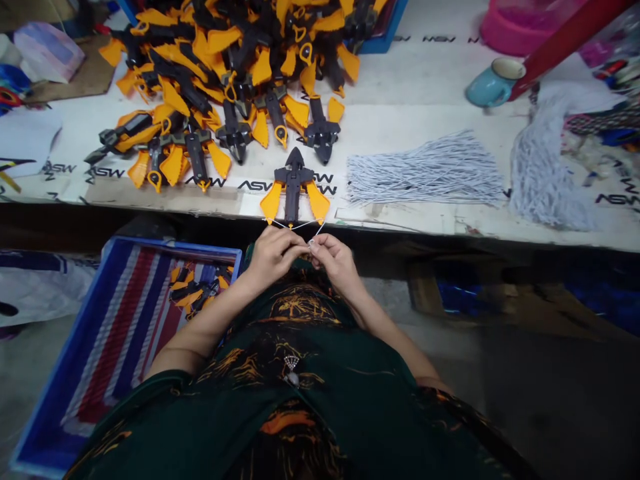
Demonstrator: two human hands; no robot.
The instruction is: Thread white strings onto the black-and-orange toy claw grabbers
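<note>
A black toy crossbow (293, 183) with two orange wings lies at the table's front edge, its pointed end facing away from me. White string (305, 225) runs from its wing tips down to my fingers. My left hand (275, 253) is closed, with thumb and fingers pinched by the string. Close beside it, my right hand (334, 261) pinches the string's end, where a small white loop or knot shows. The two hands' fingertips nearly meet just off the table edge. A bundle of cut white strings (425, 170) lies to the right of the crossbow.
Many similar black and orange toys (235, 60) are heaped at the back left, partly in a blue crate (387, 33). More white strings (543, 167), a blue mug (493, 83) and a pink basin (517, 30) stand right. A blue tray (65, 373) with several toys sits lower left.
</note>
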